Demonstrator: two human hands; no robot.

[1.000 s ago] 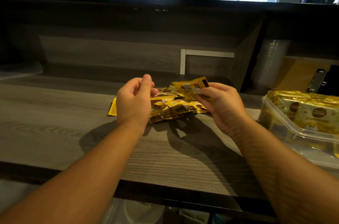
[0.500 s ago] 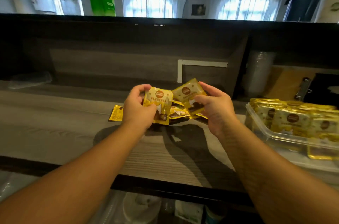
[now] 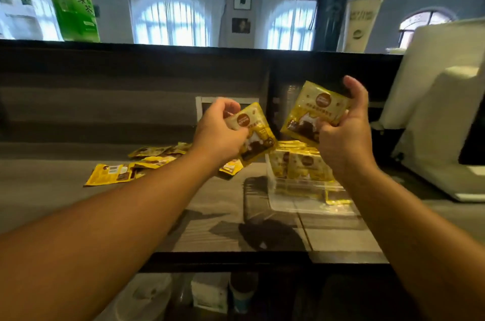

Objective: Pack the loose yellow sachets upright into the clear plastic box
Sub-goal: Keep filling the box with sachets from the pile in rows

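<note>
Two hands each grip one yellow sachet in the air: the left hand (image 3: pixel 219 131) holds a sachet (image 3: pixel 256 134), the right hand (image 3: pixel 343 136) another sachet (image 3: pixel 316 110), above the clear plastic box (image 3: pixel 304 189). More loose sachets (image 3: pixel 126 172) lie on the table (image 3: pixel 52 197), left of the box, which already has sachets standing in it.

Open bench (image 3: pixel 78 205) in front, left of the clear box (image 3: pixel 301 200). Hemmed by loose sachets (image 3: pixel 147 163) behind, white machine (image 3: pixel 433 136) right, dark ledge (image 3: pixel 183 58) overhead at back.
</note>
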